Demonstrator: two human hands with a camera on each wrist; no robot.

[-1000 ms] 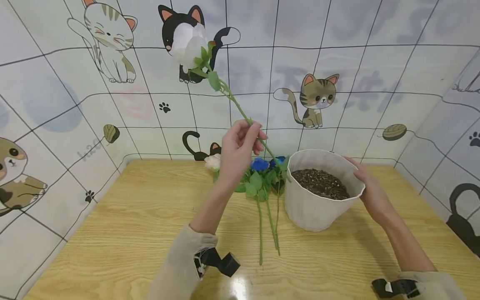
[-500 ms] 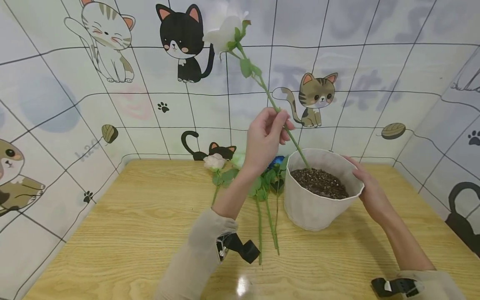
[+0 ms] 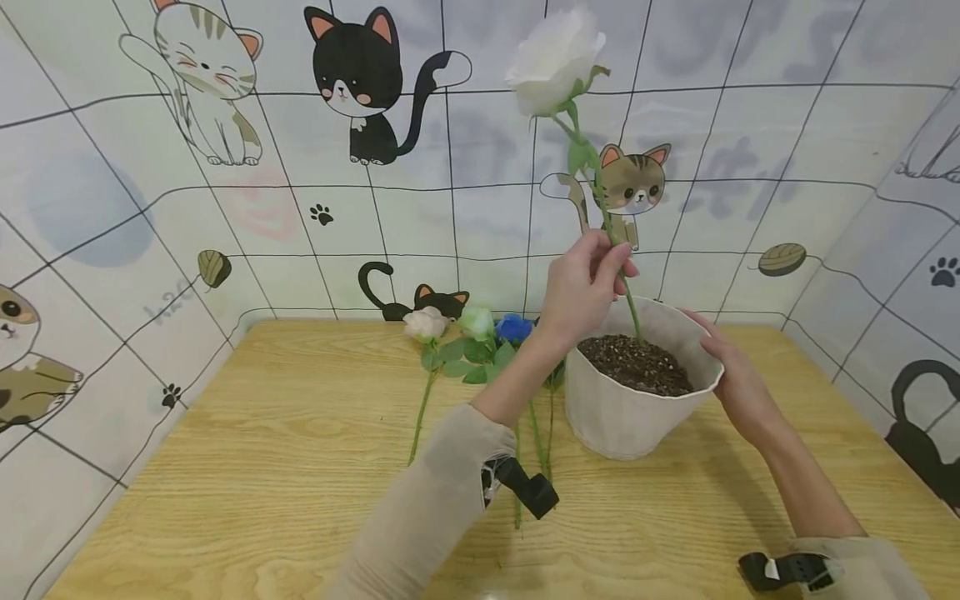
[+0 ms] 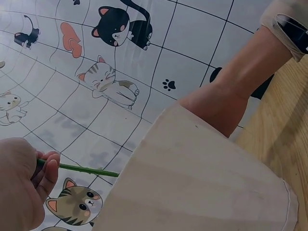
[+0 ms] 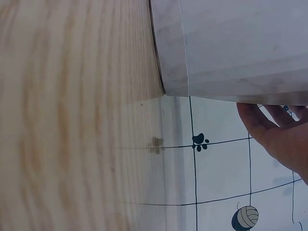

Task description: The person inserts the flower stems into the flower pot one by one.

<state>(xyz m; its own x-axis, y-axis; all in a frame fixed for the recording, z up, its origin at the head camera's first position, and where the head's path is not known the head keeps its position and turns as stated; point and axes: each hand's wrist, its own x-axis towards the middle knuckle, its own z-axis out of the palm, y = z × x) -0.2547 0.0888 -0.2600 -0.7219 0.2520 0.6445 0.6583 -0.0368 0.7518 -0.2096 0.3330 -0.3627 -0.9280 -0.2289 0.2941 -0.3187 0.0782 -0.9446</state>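
My left hand (image 3: 579,287) pinches the green stem of a white rose (image 3: 557,65) between thumb and fingers, above a white plant pot (image 3: 626,421). The bloom stands high against the wall, leaning a little left. The lower end of the stem meets the dark soil (image 3: 637,367) in the pot; how deep it goes cannot be told. My right hand (image 3: 750,396) holds the pot's right side at the rim. In the left wrist view the stem (image 4: 89,170) runs from my fingers behind the pot's edge. In the right wrist view my right fingers lie against the pot wall (image 5: 240,53).
Left of the pot, a pale pink rose (image 3: 425,325), a pale green rose (image 3: 477,323) and a blue rose (image 3: 514,328) lie on the wooden table (image 3: 300,433). My left forearm covers part of their stems. A cat-printed wall covering (image 3: 480,217) encloses the back and sides.
My left hand has moved right with the white rose, from left of the pot to over it. The stem has become more upright and its end has come to the soil. My right hand stays put.
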